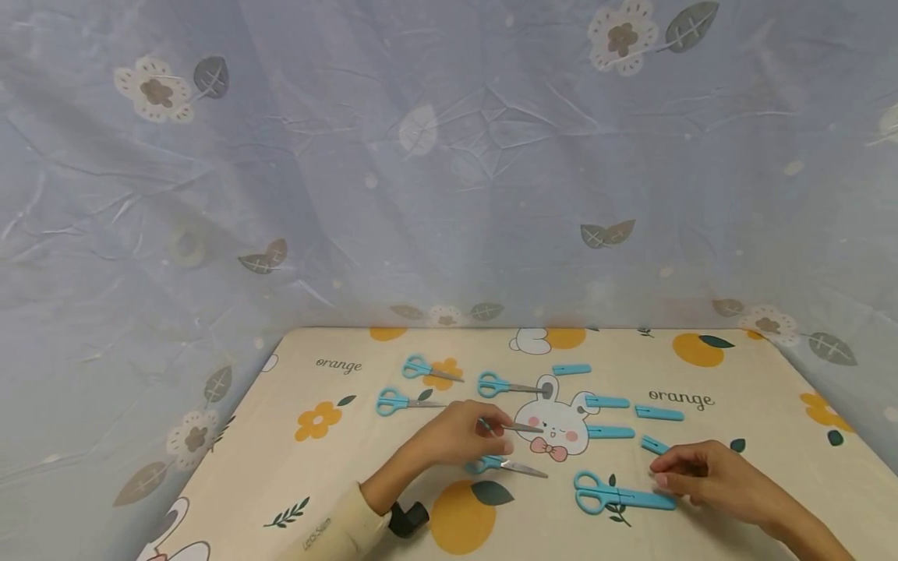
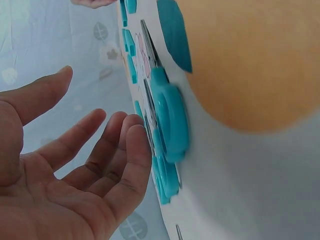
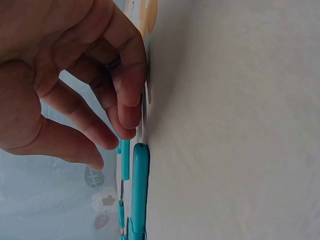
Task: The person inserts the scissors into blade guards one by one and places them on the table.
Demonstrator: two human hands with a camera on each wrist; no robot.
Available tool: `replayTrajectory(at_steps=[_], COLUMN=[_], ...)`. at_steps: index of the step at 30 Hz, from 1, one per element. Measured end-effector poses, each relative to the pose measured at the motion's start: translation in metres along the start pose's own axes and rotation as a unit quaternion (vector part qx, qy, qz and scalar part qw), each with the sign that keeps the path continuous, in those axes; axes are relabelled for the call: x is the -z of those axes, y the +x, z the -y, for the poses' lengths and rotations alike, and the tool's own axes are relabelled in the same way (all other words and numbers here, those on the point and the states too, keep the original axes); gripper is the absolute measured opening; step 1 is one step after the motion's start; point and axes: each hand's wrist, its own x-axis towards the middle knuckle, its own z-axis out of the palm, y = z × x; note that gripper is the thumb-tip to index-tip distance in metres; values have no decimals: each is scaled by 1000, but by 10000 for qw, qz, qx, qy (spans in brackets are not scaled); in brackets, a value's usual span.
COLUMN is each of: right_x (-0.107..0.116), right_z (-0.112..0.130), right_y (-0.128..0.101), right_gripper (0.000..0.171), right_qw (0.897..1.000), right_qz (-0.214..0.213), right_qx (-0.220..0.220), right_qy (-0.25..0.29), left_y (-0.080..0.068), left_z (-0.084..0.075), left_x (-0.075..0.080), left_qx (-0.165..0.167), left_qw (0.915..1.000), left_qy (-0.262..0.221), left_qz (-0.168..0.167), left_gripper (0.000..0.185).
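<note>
On the table (image 1: 337, 436) with the rabbit print, near the rabbit drawing (image 1: 557, 427), the left hand (image 1: 456, 435) hovers over a pair of blue scissors (image 1: 507, 426) whose bare blade points at the rabbit's face. The left wrist view shows this hand with its fingers (image 2: 107, 150) spread and nearly straight, holding nothing. Just below the rabbit lies another pair of blue scissors (image 1: 501, 465), also without a cover.

To the lower right of the rabbit, the right hand (image 1: 708, 475) rests beside the capped scissors (image 1: 620, 495). Its fingers (image 3: 125, 95) are bent, and their tips press down on the table just next to the end of the blue cover (image 3: 139, 190); they do not grip it.

Right of the rabbit, several loose blue blade covers (image 1: 606, 402) lie in a group. Left of and above the rabbit, three more uncovered scissors (image 1: 421, 368) lie apart from each other.
</note>
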Motion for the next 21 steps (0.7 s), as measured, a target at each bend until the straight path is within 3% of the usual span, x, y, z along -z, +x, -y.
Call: replayTrajectory(at_steps=[15, 21], right_x=[9, 10], right_z=[0, -2], right_y=[-1, 4], right_gripper=[29, 29], right_qw=[9986, 9918], right_qz=[-419, -871], right_qx=[129, 457], right_qy=[-296, -814], left_y=[-10, -12], left_z=[16, 20], left_x=[10, 12], left_qx=[-69, -70], left_qw=[9999, 10000], left_qy=[100, 54], left_qz=[-5, 22], left_gripper=[41, 41])
